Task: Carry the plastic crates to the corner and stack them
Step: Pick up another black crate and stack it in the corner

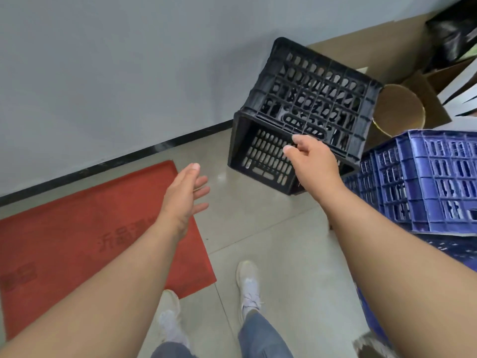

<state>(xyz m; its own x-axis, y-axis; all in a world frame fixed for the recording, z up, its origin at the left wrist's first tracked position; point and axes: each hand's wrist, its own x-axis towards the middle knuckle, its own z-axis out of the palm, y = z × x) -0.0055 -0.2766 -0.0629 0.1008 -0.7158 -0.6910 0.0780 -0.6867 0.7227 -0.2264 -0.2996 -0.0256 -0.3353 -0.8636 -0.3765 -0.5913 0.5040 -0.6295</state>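
A black plastic crate (309,96) is tipped on its side just above the tiled floor, its opening facing me and to the left. My right hand (311,158) grips the near upper rim of the black crate, fingers curled over the edge. My left hand (184,200) hovers open over the floor to the crate's left, fingers spread, holding nothing. A blue plastic crate (426,182) sits at the right on top of another blue crate (449,248), whose lower part is hidden by my right arm.
A grey wall with a black skirting (154,148) runs behind the crate. A red floor mat (77,228) lies at the left. Cardboard boxes (423,96), a round brown tub (397,109) and a black bag (454,29) crowd the back right. My feet stand on tiled floor (284,254).
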